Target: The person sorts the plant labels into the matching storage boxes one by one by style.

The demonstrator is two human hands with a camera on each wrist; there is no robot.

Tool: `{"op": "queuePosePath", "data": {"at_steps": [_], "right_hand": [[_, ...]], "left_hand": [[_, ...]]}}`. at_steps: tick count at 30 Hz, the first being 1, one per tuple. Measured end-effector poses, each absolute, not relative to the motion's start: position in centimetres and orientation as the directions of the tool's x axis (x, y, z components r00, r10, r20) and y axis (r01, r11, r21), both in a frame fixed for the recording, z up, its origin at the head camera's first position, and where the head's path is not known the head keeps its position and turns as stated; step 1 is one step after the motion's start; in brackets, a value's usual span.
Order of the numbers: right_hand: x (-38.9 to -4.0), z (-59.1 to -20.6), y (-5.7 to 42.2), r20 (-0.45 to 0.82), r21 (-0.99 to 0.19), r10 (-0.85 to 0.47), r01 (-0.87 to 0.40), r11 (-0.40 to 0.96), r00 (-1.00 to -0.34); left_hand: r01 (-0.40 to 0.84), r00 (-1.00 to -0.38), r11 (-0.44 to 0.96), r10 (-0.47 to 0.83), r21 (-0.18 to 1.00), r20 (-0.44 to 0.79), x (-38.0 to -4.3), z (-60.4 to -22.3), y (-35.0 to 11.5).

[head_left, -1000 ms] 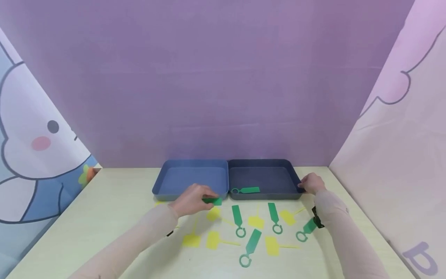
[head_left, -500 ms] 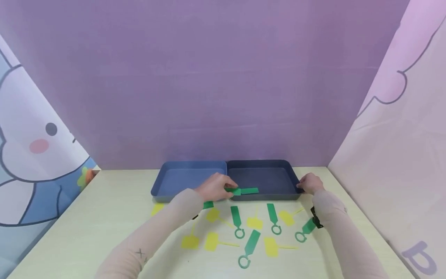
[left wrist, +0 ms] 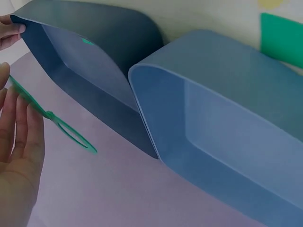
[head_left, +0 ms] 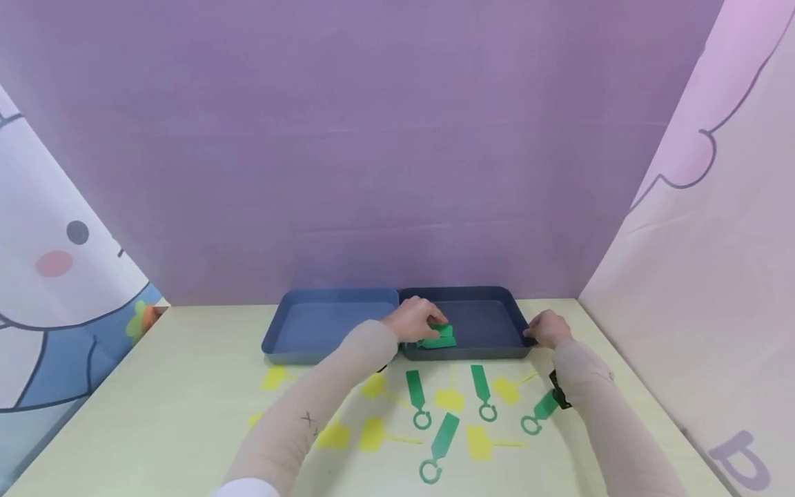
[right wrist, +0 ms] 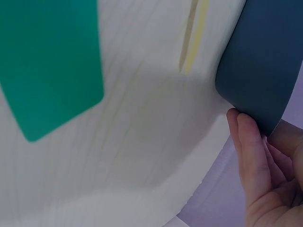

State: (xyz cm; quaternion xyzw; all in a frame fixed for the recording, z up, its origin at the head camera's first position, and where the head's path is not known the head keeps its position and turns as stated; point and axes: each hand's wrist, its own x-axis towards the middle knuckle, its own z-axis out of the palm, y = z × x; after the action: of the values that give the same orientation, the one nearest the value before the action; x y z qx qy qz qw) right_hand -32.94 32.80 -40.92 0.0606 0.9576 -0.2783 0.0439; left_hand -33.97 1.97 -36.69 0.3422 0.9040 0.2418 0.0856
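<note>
My left hand (head_left: 415, 319) is over the left part of the dark tray (head_left: 491, 353). Between its thumb and fingers it pinches a green tag (left wrist: 49, 115), whose ring end sticks out in the left wrist view. Just below the hand, another green tag (head_left: 439, 342) lies in that tray near the front wall. My right hand (head_left: 550, 329) grips the dark tray's right side near the front corner. In the right wrist view its fingers (right wrist: 253, 146) lie against the outer wall and the thumb is on the other side of the rim.
A blue tray (head_left: 298, 357) stands against the dark tray's left side. In front lie several green ring tags (head_left: 444, 436) and several yellow tags (head_left: 371, 435) with thin tails. A purple backdrop (head_left: 397, 152) rises behind the trays; a printed side wall (head_left: 702, 331) stands at right.
My left hand has carried the green tag rightward from in front of the blue tray to over the dark tray. The right hand keeps its grip on the tray.
</note>
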Motion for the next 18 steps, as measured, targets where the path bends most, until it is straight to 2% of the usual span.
{"op": "queuePosePath", "data": {"at_steps": [6, 12, 18], "right_hand": [[-33.1, -41.1, 32.5, -0.107, -0.547, 0.085, 0.130, 0.827, -0.991], [-33.2, -41.1, 32.3, -0.097, -0.540, 0.076, 0.117, 0.833, -0.992], [-32.8, -40.8, 32.6, -0.091, -0.518, 0.068, 0.106, 0.849, -0.994]], "left_hand": [[0.564, -0.769, 0.665, 0.639, 0.489, 0.018, -35.3, -37.1, 2.9], [0.512, -0.797, 0.703, 0.603, 0.494, -0.031, -36.4, -37.6, 3.8], [0.508, -0.796, 0.697, 0.604, 0.506, -0.033, -36.8, -38.1, 5.4]]}}
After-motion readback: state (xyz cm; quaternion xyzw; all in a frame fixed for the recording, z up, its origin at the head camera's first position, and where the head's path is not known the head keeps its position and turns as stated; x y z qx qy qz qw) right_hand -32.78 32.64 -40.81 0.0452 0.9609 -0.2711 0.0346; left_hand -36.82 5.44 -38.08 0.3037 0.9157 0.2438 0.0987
